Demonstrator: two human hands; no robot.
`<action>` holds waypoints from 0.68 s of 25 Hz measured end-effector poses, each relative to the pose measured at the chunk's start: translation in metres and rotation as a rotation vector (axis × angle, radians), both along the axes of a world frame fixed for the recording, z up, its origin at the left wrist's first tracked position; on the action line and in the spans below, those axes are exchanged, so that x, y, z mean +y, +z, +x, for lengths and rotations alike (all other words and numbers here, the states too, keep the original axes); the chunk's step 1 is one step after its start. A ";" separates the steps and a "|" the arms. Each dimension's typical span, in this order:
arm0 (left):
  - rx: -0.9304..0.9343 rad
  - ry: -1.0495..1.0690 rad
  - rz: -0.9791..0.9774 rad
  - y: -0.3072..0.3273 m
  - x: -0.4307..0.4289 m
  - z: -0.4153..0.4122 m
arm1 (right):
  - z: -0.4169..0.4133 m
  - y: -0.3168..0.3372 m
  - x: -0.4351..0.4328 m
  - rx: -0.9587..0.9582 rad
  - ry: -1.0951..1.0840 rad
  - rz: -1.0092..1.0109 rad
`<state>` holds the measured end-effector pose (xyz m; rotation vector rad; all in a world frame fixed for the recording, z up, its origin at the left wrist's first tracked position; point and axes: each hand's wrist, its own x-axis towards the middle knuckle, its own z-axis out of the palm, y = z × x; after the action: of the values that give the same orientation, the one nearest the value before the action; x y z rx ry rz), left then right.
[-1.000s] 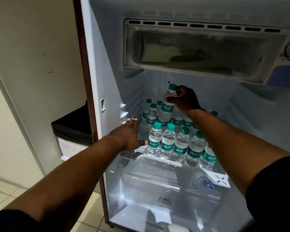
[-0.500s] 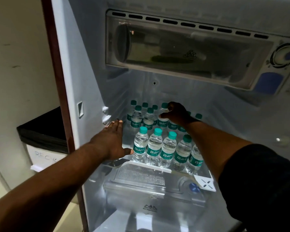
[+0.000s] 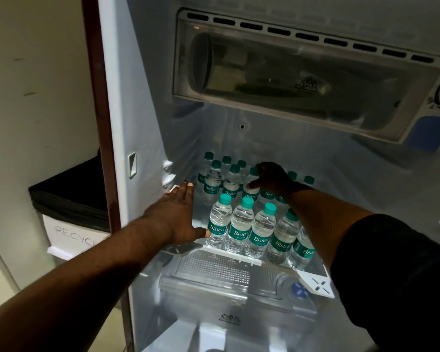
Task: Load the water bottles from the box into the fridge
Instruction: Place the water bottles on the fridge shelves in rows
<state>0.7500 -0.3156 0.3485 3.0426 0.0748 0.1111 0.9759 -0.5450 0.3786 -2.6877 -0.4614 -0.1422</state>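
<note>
Several small clear water bottles with teal caps and teal labels stand in rows on the fridge shelf (image 3: 229,253). My right hand (image 3: 271,178) reaches into the middle row and grips one bottle (image 3: 250,190) near its neck; the bottle stands upright among the others. My left hand (image 3: 178,214) lies flat with straight fingers on the left end of the shelf, its thumb beside the front-left bottle (image 3: 219,224). The box is out of view.
The freezer compartment (image 3: 302,80) hangs above the shelf. A clear crisper drawer (image 3: 221,283) sits below it. Left of the fridge stands a white recycle bin (image 3: 71,235) with a black liner, against a pale wall.
My right hand lowered the bottle from above the rows down into the middle row. The left hand stayed on the shelf. The camera shifted.
</note>
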 end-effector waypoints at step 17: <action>0.040 0.026 -0.013 -0.003 -0.001 0.002 | -0.004 -0.001 0.009 -0.048 0.039 -0.085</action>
<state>0.7523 -0.3166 0.3451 3.0315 0.1168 0.0521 0.9718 -0.5362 0.3779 -2.7616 -0.5467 -0.1803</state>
